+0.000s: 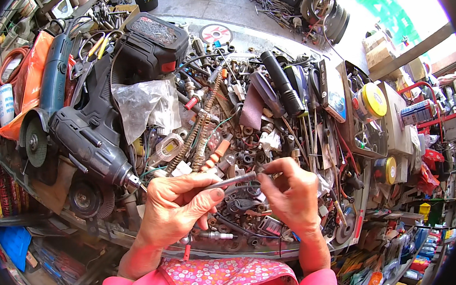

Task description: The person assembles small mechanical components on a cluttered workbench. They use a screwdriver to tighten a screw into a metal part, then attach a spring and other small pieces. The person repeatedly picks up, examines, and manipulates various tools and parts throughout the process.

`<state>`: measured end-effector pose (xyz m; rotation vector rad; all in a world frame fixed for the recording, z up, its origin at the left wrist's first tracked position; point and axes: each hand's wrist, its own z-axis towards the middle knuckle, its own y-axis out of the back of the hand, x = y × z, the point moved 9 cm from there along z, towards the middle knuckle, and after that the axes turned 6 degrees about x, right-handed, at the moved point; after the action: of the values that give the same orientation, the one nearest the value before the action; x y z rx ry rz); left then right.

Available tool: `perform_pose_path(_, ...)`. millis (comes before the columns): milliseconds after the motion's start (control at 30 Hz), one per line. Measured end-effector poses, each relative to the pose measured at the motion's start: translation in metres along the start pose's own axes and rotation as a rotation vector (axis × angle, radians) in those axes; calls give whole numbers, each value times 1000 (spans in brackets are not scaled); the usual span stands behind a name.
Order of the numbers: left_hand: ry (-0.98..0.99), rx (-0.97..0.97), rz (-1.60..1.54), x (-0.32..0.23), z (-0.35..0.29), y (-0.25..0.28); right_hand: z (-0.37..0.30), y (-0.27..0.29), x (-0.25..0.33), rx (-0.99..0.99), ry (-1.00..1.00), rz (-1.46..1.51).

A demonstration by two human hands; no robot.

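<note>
Between thumb and fingers, my left hand point(181, 202) pinches a thin grey threaded rod point(238, 179), which lies nearly level and points to the right. My right hand point(292, 194) is closed at the rod's right end, thumb and forefinger together. Whatever those fingertips pinch there is hidden. Beneath both hands spreads a heap of small metal parts, with a spark plug point(216, 235) near the front edge. Just beyond my left hand lie an orange-brown ribbed piece point(217, 153) and a long coil spring point(204, 128).
At left are a black cordless impact wrench point(87, 137) and a blue angle grinder point(56, 71). A clear plastic bag point(147, 106) lies beside the wrench. Farther back rests a black flashlight point(281, 82). Yellow-lidded tins point(373, 101) stand at right.
</note>
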<state>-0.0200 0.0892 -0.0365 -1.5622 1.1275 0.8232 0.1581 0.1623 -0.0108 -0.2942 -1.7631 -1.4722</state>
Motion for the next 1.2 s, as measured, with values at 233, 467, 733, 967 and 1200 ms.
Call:
perform_pose_path(233,184,94,107,3,9,-21,-16,21,5,-178,-50,732)
perform_pose_path(467,-54,151,-1,-14,12,-36,-22,11,3,-17,-34,769)
perform_pose_path(733,25,141,76,-3,2,-36,-23,15,32,62,195,901)
perform_pose_path(967,39,129,86,0,0,-31,-25,7,28,61,126,1135)
perform_pose_path(1200,-42,88,122,-12,2,-29,-24,13,24,-75,186,967)
